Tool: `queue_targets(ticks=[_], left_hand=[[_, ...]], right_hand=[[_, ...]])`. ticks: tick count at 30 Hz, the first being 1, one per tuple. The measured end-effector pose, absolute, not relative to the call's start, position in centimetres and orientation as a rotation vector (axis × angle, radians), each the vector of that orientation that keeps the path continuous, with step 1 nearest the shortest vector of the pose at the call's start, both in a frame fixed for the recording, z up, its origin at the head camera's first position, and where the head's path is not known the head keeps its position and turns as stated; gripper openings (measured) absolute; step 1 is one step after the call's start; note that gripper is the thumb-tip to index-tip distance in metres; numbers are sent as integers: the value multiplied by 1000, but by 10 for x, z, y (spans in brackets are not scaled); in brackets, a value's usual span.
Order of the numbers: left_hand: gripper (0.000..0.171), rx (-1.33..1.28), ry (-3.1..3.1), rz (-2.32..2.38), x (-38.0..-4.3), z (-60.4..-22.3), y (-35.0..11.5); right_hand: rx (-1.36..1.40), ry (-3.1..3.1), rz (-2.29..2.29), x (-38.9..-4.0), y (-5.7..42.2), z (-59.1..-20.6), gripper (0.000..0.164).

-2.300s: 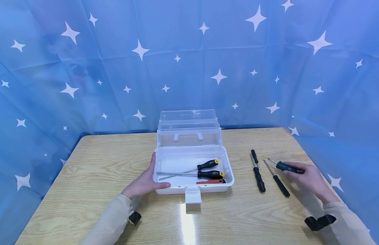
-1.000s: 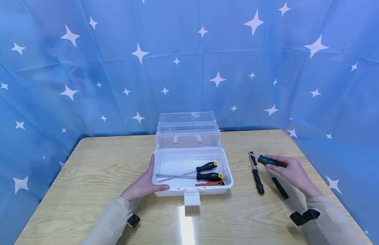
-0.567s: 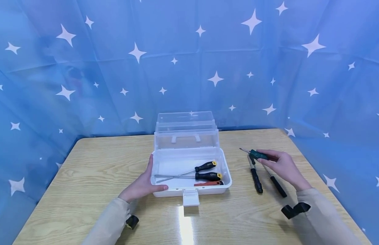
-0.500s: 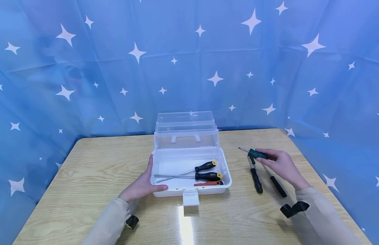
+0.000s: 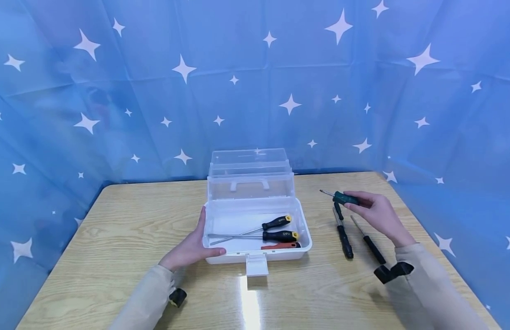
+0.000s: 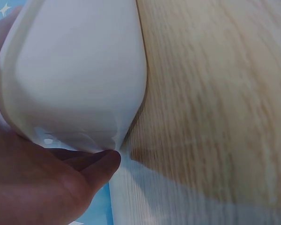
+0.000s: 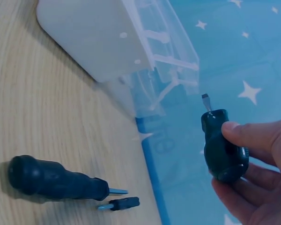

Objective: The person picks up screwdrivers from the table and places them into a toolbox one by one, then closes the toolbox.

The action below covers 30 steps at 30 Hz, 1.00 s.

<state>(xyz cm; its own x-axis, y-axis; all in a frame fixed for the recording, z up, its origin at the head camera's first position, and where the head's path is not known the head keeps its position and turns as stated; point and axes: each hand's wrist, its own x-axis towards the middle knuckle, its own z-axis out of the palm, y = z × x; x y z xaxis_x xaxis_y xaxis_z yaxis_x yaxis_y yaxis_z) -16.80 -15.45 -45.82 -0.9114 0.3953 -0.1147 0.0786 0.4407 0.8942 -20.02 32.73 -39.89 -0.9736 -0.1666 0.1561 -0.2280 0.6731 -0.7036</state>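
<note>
My right hand (image 5: 378, 213) pinches a dark green screwdriver (image 5: 346, 198) by its handle, raised over the right part of the table with the shaft pointing left. The right wrist view shows its flat tip and the thumb on the handle (image 7: 220, 150). An open white toolbox (image 5: 259, 257) with a clear lid (image 5: 250, 187) stands mid-table. My left hand (image 5: 193, 247) grips its left end, thumb along the front; in the left wrist view the fingertips (image 6: 105, 164) curl round the corner. Inside lie two black-and-yellow screwdrivers (image 5: 281, 236), crossed, and an orange-and-black handle (image 5: 279, 246).
Right of the toolbox, a black screwdriver (image 5: 344, 240) lies beside a small black one (image 5: 338, 211). Another black-handled screwdriver (image 5: 374, 250) lies nearer the right forearm. The front latch (image 5: 256, 265) hangs down. A blue star-patterned curtain (image 5: 255, 91) stands behind the table.
My right hand has lifted the green screwdriver from beside the other screwdrivers and carried it left and toward the back. My left hand keeps its grip on the toolbox.
</note>
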Motion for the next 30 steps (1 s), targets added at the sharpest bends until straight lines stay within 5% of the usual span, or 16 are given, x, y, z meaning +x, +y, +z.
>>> queue_targets(ticks=[30], left_hand=[[127, 380, 2415, 1419, -165, -457, -153]], right_hand=[[445, -2780, 1166, -231, 287, -379, 38]])
